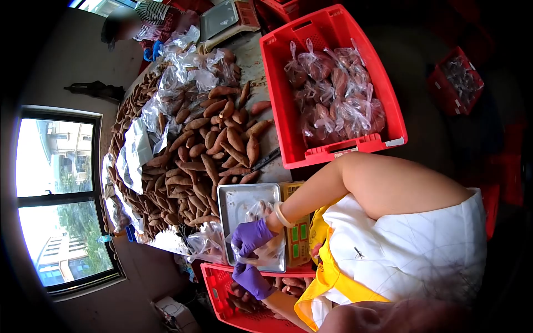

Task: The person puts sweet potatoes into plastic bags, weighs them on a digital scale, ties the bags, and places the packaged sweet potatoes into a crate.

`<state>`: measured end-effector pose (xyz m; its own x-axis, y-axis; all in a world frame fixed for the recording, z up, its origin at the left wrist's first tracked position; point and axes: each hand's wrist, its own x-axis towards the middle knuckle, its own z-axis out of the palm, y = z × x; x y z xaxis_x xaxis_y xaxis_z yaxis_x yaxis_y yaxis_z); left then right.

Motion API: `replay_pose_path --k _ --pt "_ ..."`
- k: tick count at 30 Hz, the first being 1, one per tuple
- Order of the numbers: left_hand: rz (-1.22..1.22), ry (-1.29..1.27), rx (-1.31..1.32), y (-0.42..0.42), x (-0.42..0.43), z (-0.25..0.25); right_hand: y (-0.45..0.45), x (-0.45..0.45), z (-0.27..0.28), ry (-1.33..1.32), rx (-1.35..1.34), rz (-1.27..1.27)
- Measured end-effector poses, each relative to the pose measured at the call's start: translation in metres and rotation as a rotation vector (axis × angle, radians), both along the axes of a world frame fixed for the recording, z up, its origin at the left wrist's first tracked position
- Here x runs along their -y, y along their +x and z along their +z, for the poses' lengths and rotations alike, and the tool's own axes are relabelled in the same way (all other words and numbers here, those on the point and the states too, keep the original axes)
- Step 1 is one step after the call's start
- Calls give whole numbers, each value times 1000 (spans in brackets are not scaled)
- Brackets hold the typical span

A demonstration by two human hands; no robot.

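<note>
The fingers (237,245) of the right hand (255,234) were curled nearly closed on thin plastic, as I saw it through the head camera, and those of the left hand (252,279) were pinched on it too, close beside them. Both wore purple gloves. What they had hold of was a clear bag (270,251), lying over the metal tray (236,206) of a yellow scale (301,252); I couldn't make out whether anything was inside it. Ahead of the tray I had a big heap of sweet potatoes (189,183) across the counter (251,64), with loose plastic strewn over part of it. A red crate (277,100) of bagged ones stood to my right, and a lower crate (214,289) with loose ones was on my left, near the left hand. Another person (158,16) stood at the heap's far right end.
</note>
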<state>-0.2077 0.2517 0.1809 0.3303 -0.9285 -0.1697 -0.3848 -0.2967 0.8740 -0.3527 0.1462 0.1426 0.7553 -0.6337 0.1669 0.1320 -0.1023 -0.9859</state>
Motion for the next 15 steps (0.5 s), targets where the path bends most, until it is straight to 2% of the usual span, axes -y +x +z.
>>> replay_pose_path --k 1,4,5,6,7,8,9,11,12,13,14,15 --pt "-1 6 -2 -2 -3 -3 -5 -5 -6 98 7 -1" --pt "80 -42 126 0 -6 -13 -17 -7 -14 21 15 31" --pt "116 -203 222 8 -8 -21 -22 -9 -18 299 142 201" --pt "154 -364 321 18 -11 -29 -33 -8 -21 301 142 212" --pt "159 -343 468 38 -13 -36 -48 -2 -25 43 -18 239" --pt "173 -343 470 45 -12 -51 -58 1 -27 -218 -176 263" --pt "139 -248 503 50 -13 -69 -60 2 -32 -223 -176 280" --pt "93 -75 624 54 -15 -94 -58 2 -41 -922 -353 268" --pt "115 -155 592 68 -19 -113 -60 8 -38 -874 -156 261" --pt "183 -122 387 56 -22 -88 -62 17 -36 -814 46 260" --pt "266 -91 181 29 -22 -53 -55 28 -50 -902 -49 147" --pt "219 -130 -26 7 -27 -20 -45 37 -63 -982 -137 43"
